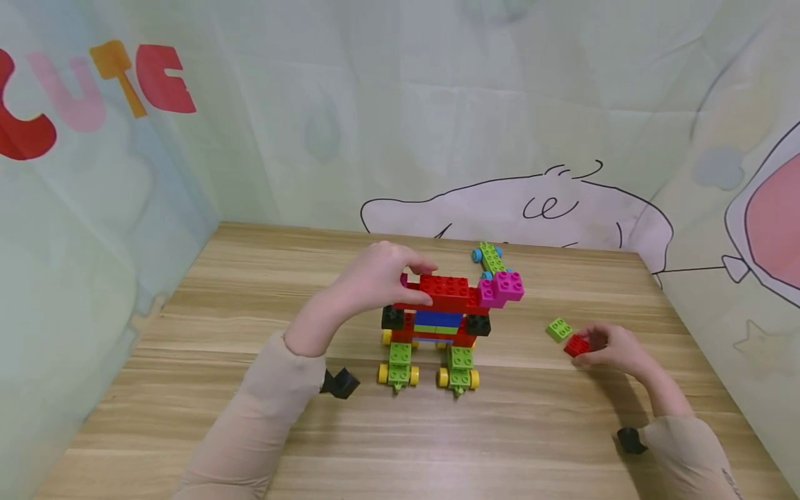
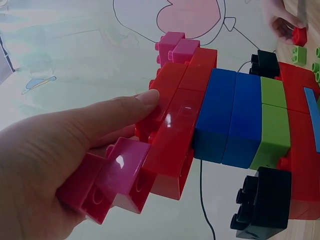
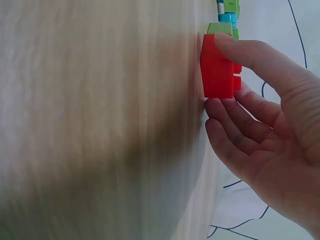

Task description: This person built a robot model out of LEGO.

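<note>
A figure built of toy bricks [image 1: 437,319] stands on yellow-wheeled green bases at the middle of the table. Its top is a red brick [image 1: 445,285], with magenta bricks [image 1: 502,287] at one end; blue, green and black bricks sit lower. My left hand [image 1: 375,278] grips the figure's upper end, its thumb against the red brick in the left wrist view. Over at the right, my right hand [image 1: 612,351] pinches a small red brick [image 3: 217,67] close to the tabletop. Just beyond that brick lies a light green brick [image 1: 559,329].
Behind the figure is a green wheeled base [image 1: 492,258] with blue wheels. The wooden table [image 1: 250,278] meets a printed cloth backdrop [image 1: 300,139] at its back and sides. Both sleeves have black wrist mounts near them.
</note>
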Motion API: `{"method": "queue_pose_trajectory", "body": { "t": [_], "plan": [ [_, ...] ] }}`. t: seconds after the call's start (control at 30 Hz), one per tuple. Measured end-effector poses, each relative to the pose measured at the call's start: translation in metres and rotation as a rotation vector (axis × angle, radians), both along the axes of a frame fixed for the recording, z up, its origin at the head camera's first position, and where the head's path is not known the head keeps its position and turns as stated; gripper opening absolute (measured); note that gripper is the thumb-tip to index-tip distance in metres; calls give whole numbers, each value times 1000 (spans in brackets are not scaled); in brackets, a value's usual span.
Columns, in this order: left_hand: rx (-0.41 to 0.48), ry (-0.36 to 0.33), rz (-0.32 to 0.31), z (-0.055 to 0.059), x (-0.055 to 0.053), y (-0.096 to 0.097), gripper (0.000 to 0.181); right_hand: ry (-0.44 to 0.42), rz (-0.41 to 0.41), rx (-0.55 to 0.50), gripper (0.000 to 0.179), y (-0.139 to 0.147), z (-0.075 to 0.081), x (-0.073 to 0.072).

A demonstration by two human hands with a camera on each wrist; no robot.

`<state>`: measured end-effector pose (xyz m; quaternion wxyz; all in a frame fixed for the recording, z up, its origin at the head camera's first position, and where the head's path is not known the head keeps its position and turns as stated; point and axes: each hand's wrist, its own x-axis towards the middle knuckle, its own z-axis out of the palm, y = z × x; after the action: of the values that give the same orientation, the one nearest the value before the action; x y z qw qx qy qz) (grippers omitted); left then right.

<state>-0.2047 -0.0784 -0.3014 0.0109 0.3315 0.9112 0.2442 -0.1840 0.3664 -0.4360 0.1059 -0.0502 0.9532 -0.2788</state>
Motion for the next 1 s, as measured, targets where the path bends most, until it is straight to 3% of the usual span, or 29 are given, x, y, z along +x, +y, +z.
{"method": "queue_pose_trajectory", "body": {
  "t": [0.5, 0.63, 0.8, 1.0],
  "plan": [
    [13, 0, -1, -2, -1, 0, 48, 5, -2, -13, 50, 1, 1, 1],
    [9, 0, 1, 0, 0, 0, 48, 58, -14, -28, 47, 1, 9, 3],
    [-1, 3, 6, 1, 1, 0, 47, 146, -46, -33, 45, -7, 30, 4],
    [-1, -8, 13, 1, 1, 0, 47, 322, -83, -84, 44, -27, 56, 2]
  ]
}}
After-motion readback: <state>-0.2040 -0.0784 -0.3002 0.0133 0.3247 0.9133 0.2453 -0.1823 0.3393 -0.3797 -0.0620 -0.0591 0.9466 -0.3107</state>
